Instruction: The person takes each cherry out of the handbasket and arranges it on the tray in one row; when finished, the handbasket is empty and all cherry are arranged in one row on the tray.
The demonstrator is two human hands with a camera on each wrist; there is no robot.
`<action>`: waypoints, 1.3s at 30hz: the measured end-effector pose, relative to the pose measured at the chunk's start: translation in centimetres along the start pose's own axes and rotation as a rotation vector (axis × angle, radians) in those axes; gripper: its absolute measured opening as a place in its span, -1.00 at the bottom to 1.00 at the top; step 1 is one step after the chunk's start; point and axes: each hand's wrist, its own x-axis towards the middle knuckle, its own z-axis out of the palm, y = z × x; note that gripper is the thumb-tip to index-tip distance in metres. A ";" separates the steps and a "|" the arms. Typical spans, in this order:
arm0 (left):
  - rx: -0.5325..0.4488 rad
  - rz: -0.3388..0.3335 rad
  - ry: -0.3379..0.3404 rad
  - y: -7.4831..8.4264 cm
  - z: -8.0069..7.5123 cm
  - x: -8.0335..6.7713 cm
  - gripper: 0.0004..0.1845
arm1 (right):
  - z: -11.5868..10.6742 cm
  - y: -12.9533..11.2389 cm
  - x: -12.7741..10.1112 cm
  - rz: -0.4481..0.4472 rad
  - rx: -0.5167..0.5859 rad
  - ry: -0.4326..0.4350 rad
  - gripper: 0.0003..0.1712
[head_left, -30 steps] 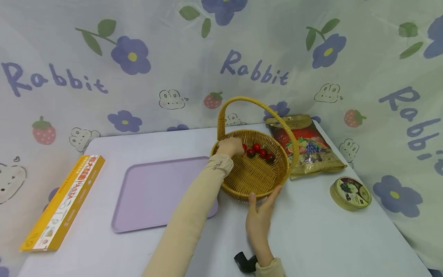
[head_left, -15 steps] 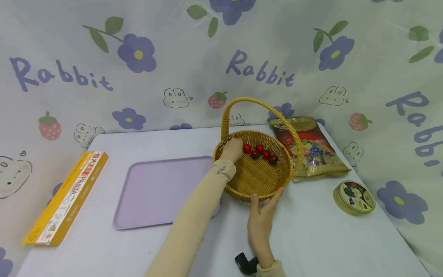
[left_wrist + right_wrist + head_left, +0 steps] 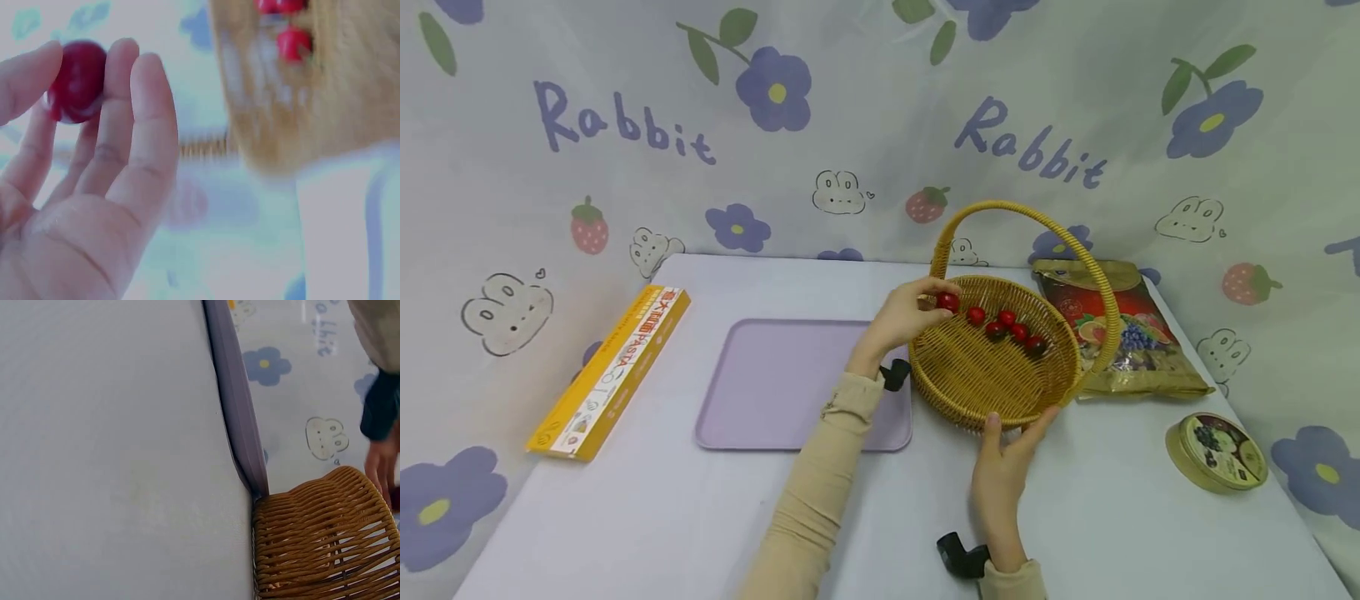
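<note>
The left hand (image 3: 904,317) pinches a cherry (image 3: 947,302) in its fingertips just above the basket (image 3: 992,392) at its left rim; the tray (image 3: 775,383) lies to the left, nearer that hand. The right hand (image 3: 1003,475) rests with straight fingers on the basket's near rim, holding nothing

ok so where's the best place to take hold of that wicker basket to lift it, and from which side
Probably the top of the basket's arched handle, coming straight down from above. It stands upright over the middle, so the basket should hang level and keep the small red fruits inside. The right hand only steadies the near rim.
</note>
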 end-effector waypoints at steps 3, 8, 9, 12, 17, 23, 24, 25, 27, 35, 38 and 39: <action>-0.174 -0.034 0.149 -1.2 -2.5 -1.2 -0.60 | -0.1 -0.3 0.2 -0.007 0.001 -0.002 0.00; -0.161 -0.148 0.303 -4.4 -4.3 -2.0 -0.60 | 0.0 -0.5 0.1 -0.018 0.005 0.002 -0.01; -0.137 -0.178 0.312 -5.1 -4.2 -2.0 -0.60 | 0.0 -0.5 0.0 -0.019 0.006 0.002 -0.01; -0.104 -0.250 0.311 -6.9 -3.5 -1.5 -0.60 | -0.2 -0.3 0.3 -0.021 0.008 0.009 -0.01; -0.074 -0.318 0.318 -8.8 -2.0 -0.9 -0.60 | -0.1 -0.1 0.4 -0.018 0.010 0.015 -0.01; 0.018 -0.357 0.280 -9.1 -1.1 -0.1 -0.62 | 0.1 -0.1 0.3 0.012 0.025 0.009 0.00; 0.032 -0.367 0.273 -9.1 -0.9 0.0 -0.62 | 0.1 -0.1 0.3 0.015 0.030 0.008 0.00; 0.056 -0.374 0.270 -9.0 -0.8 0.0 -0.62 | 0.1 -0.1 0.2 0.020 0.037 0.008 0.00; 0.097 -0.382 0.271 -8.8 -0.3 0.2 -0.63 | 0.1 0.0 0.1 0.020 0.047 0.013 0.00; 0.177 -0.359 0.317 -8.2 1.0 0.6 -0.57 | -0.2 0.2 0.3 0.004 0.053 0.019 0.00; 0.196 -0.355 0.321 -7.8 0.5 0.3 -0.49 | 0.0 0.3 0.6 -0.001 0.047 0.020 0.00; 0.206 -0.364 0.329 -7.6 0.2 0.2 -0.46 | 0.1 0.3 0.7 -0.003 0.045 0.019 0.00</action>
